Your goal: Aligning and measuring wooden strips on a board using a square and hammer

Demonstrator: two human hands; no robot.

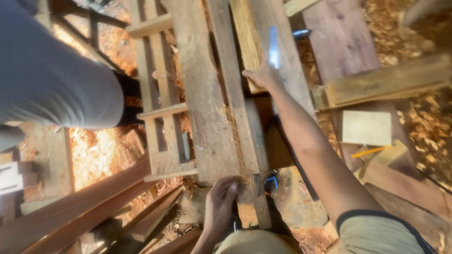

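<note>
Several long rough planks (207, 108) lie side by side, running away from me. My right hand (260, 75) reaches far out and presses on one plank (278, 28). It pins the near end of a shiny flat metal strip (273, 47) that points away along the wood. My left hand (221, 200) is close to my body, its fingers curled around the near end of a narrow plank (245, 141). A blue and metal object (269, 182) sits just to the right of that hand; I cannot tell what it is.
Another person in grey clothing (52, 75) with a dark shoe (129, 99) stands at the left. To the right lie a pale square board (366, 128), a yellow pencil (368, 151) and more planks (386, 82). Sawdust and shavings (423, 127) cover the ground. Reddish beams (80, 207) run along the lower left.
</note>
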